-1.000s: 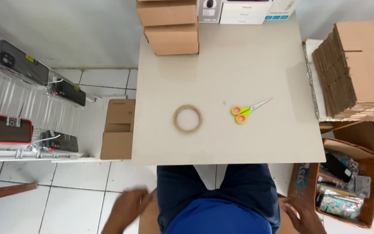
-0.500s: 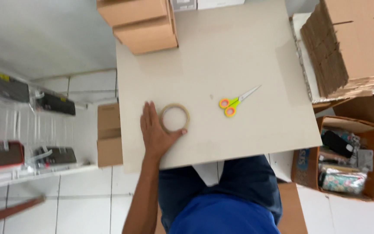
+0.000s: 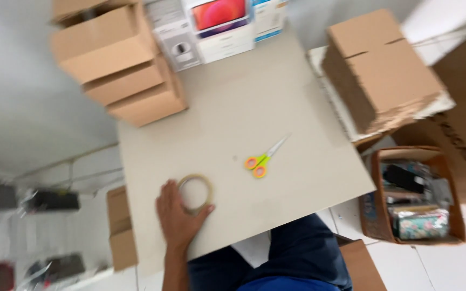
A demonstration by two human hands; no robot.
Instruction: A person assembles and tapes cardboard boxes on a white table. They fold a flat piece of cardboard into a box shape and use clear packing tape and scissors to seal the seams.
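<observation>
Beige tape roll [image 3: 195,193] lies flat near front-left edge of the table [image 3: 233,124], w/ left hand [image 3: 178,215] on it: fingers spread, thumb and fingers wrapping its near side, not lifted. Right hand not in view. Orange-green scissors [image 3: 262,160] lie apart to the right. Cardboard boxes [image 3: 120,70] stacked at far-left corner.

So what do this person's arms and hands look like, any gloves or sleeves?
Only the left hand shows. It is bare: no glove, ring or watch to be seen, and no sleeve along the visible forearm. The picture is blurred, so small details may be missed. The right hand is out of view.
</observation>
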